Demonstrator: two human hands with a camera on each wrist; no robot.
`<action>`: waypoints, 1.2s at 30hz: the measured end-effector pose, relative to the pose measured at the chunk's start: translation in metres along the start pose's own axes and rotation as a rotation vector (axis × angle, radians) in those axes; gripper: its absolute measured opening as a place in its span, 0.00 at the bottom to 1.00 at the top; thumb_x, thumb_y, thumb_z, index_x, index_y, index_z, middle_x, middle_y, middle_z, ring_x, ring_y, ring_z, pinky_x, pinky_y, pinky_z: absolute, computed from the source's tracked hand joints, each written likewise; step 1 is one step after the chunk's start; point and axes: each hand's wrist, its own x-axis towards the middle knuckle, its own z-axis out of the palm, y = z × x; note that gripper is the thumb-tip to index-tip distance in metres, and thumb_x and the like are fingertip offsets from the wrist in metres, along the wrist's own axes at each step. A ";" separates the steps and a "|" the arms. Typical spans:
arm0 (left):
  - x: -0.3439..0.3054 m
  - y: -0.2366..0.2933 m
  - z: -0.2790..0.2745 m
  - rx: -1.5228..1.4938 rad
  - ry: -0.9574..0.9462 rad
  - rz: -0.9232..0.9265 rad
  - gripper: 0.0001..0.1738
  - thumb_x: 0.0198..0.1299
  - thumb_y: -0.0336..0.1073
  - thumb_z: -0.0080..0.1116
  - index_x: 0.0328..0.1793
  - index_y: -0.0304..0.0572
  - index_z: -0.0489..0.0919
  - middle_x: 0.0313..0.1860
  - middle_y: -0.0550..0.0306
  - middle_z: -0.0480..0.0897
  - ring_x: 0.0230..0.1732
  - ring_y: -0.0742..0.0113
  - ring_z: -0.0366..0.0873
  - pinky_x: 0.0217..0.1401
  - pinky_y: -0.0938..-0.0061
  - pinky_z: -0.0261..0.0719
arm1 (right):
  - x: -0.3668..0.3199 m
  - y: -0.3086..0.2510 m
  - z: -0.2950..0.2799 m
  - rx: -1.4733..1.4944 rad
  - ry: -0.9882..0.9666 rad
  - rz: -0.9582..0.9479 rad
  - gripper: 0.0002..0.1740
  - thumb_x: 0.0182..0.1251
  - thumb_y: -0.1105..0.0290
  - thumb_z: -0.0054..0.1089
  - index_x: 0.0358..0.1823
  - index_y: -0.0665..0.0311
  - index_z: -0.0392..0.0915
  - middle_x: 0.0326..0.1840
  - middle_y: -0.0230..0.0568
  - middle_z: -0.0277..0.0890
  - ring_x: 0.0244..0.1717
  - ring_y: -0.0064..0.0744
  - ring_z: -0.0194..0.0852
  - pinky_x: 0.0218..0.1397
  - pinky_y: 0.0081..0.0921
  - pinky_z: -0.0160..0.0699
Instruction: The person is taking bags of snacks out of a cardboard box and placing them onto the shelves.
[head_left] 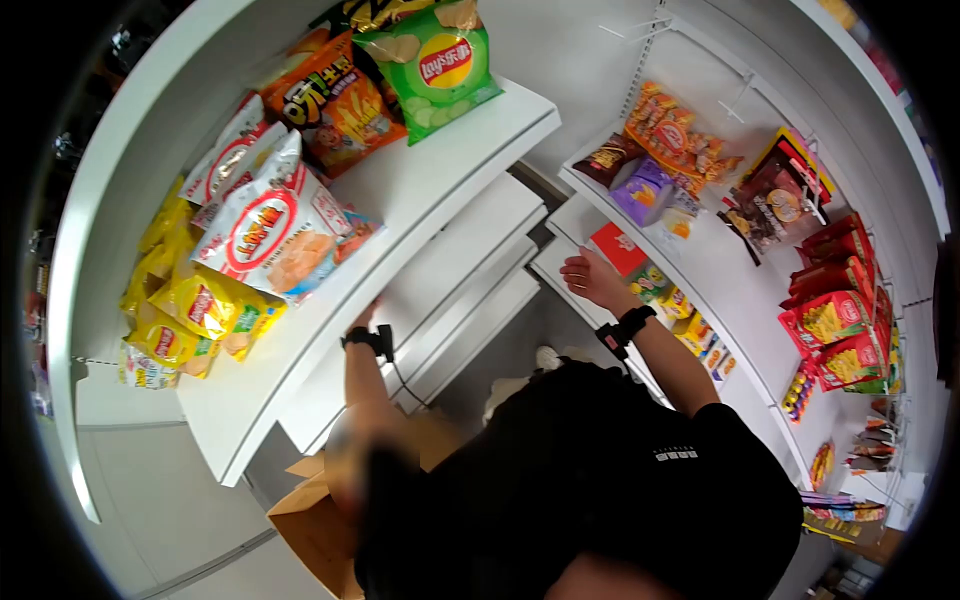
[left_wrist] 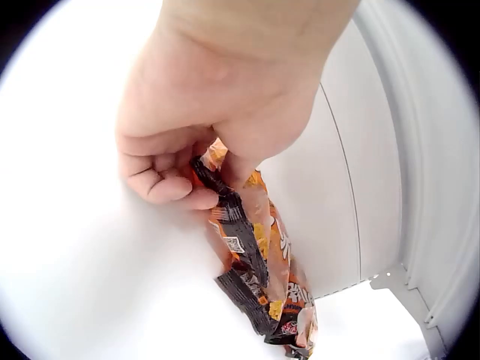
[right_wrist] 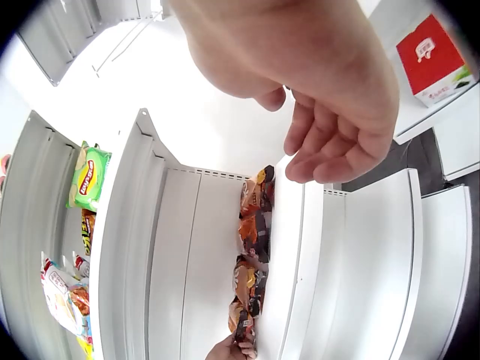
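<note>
In the left wrist view my left hand (left_wrist: 214, 112) grips the top end of an orange and black snack bag (left_wrist: 259, 255) on a white shelf. The upper shelf mostly covers that hand in the head view. The right wrist view shows the left hand (right_wrist: 232, 349) at the near end of a row of similar orange and black bags (right_wrist: 253, 232), set along the shelf's back panel. My right hand (head_left: 597, 280) hovers by the corner between the two shelf units, holding nothing. Its fingers (right_wrist: 334, 150) hang loosely curled, near a red box (head_left: 617, 249).
Above the left arm, the upper shelf (head_left: 400, 200) carries chip bags, including a green Lay's bag (head_left: 435, 70). More white shelves (head_left: 490, 215) step out below. The right unit holds hanging and standing snack packs (head_left: 840, 325). An open cardboard box (head_left: 310, 525) is at lower left.
</note>
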 end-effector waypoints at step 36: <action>-0.394 -0.105 -0.027 -0.119 0.177 -0.120 0.13 0.61 0.45 0.54 0.43 0.46 0.77 0.37 0.65 0.81 0.34 0.74 0.76 0.37 0.78 0.73 | -0.076 0.159 0.064 0.096 -0.257 0.247 0.24 0.68 0.50 0.43 0.46 0.67 0.69 0.44 0.42 0.72 0.42 0.33 0.69 0.47 0.30 0.72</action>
